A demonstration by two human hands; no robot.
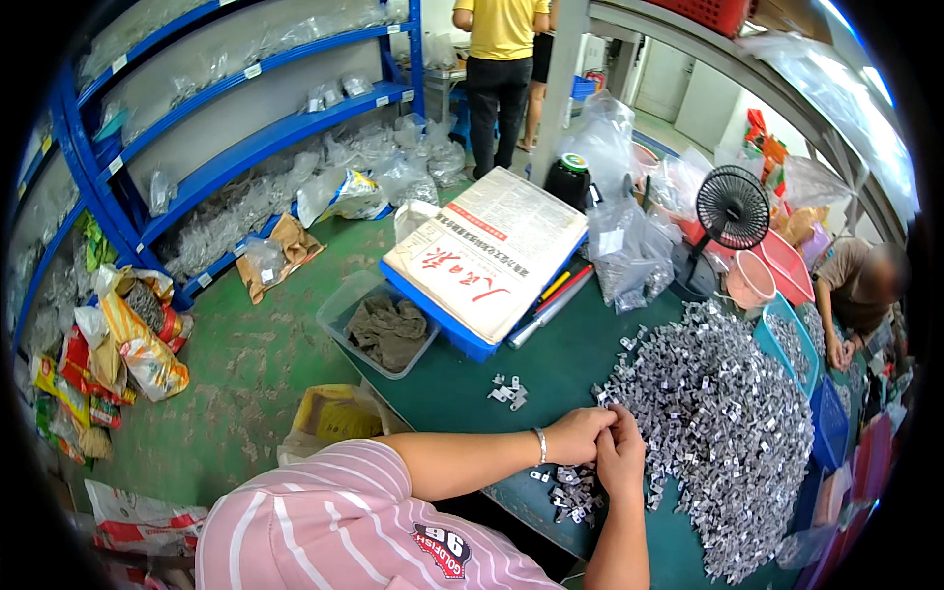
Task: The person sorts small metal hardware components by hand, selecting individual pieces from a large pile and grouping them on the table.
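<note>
My left hand (578,436), with a bracelet at the wrist, meets my right hand (621,454) at the near left edge of a big heap of small silvery metal pieces (718,423). Both hands are closed, fingertips pinched together; whatever they hold is too small or hidden to make out. Just below them lies a smaller cluster of darker metal pieces (573,495). A few loose metal pieces (508,392) sit apart on the green tabletop (442,398), left of the heap.
Beyond my left arm stand a clear bin with dark cloth (388,334) and newspapers (492,251) on a blue box. Pens (565,290), a jar (567,180), a black fan (733,211) and a teal basket (787,339) border the heap. A co-worker (860,285) sits at right.
</note>
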